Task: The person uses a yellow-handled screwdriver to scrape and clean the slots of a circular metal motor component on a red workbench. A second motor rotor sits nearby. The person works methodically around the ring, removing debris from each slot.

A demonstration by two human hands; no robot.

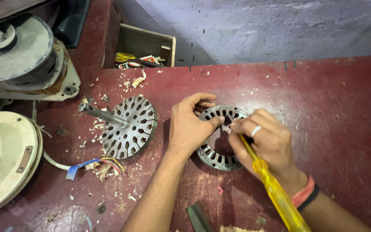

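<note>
A slotted metal stator ring (213, 158) lies flat on the red workbench (323, 107). My left hand (190, 124) grips its near-left rim, thumb on top and fingers curled over the edge. My right hand (267, 139), with a ring on one finger, holds a yellow-handled screwdriver (275, 189). Its metal tip reaches into the upper slots of the stator ring. A second slotted round core with a steel shaft (129, 125) rests to the left of my left hand.
A cream round motor cover (3, 159) and coloured wires (97, 164) lie at the left. Another motor assembly (26, 60) sits at the top left. An open wooden box (144, 47) holds small items. Paper scraps litter the bench. A dark flat piece (198, 217) lies near the bottom edge.
</note>
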